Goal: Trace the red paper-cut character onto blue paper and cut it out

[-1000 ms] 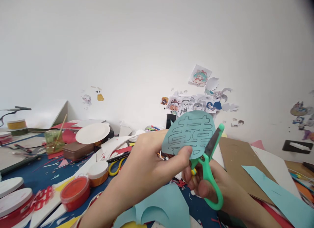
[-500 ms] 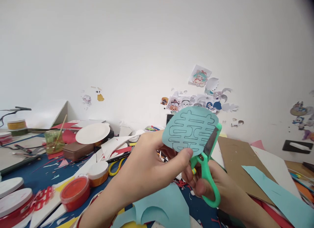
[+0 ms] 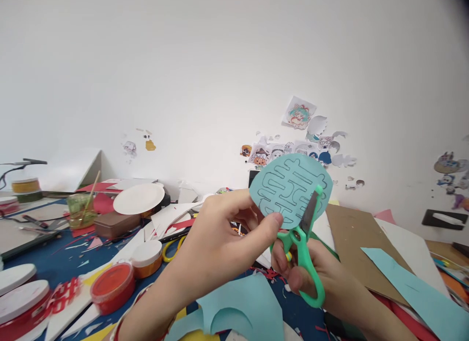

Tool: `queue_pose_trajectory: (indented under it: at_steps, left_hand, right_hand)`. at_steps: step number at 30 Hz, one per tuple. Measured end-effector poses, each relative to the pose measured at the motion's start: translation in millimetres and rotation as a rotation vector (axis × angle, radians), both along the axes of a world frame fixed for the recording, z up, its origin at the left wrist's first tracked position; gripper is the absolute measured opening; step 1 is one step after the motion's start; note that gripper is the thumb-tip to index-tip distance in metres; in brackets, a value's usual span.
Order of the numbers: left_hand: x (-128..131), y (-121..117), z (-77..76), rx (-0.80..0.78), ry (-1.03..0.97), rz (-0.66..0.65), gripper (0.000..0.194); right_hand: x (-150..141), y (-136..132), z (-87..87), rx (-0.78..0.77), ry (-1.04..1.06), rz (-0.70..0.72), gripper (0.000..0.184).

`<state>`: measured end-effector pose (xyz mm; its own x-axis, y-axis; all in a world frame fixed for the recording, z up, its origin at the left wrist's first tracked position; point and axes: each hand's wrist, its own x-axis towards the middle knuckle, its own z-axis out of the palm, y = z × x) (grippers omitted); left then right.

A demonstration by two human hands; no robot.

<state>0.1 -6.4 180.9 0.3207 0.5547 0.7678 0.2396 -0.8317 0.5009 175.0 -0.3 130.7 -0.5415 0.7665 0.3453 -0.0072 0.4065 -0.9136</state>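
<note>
My left hand (image 3: 220,243) pinches a rounded light-blue paper piece (image 3: 291,187) by its lower edge, thumb in front. The paper carries a drawn maze-like outline and is held upright above the table. My right hand (image 3: 311,277) grips green-handled scissors (image 3: 302,248), fingers through the loops. Their dark blades point up and lie over the paper's lower right edge.
A blue table is littered with paper scraps, a large light-blue sheet (image 3: 242,311), another light-blue strip (image 3: 414,287), brown cardboard (image 3: 355,243), an open red paint jar (image 3: 112,287), white lids (image 3: 22,299), yellow scissors (image 3: 172,248) and a paper plate (image 3: 138,198). Stickers (image 3: 293,155) cover the white wall.
My left hand has turned the blue paper and lifted it slightly. The scissors have swung more upright and their blades have moved inward over the paper's edge.
</note>
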Motion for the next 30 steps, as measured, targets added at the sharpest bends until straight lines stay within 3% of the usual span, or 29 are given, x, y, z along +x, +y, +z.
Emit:
queue_pose_trajectory:
  at_steps: [7, 19, 30]
  left_hand:
    - [0.3, 0.2, 1.8, 0.012, -0.023, 0.048, 0.017]
    - [-1.1, -2.4, 5.3, 0.008, -0.090, 0.021, 0.020]
    - [-1.4, -3.1, 4.9, -0.002, -0.103, 0.019, 0.020]
  right_hand:
    - [1.5, -1.4, -0.2, -0.003, -0.026, -0.008, 0.044]
    - [-1.2, -2.1, 3.4, -0.047, -0.153, -0.049, 0.039]
    - [-5.1, -4.9, 7.1, -0.038, -0.240, -0.109, 0.050]
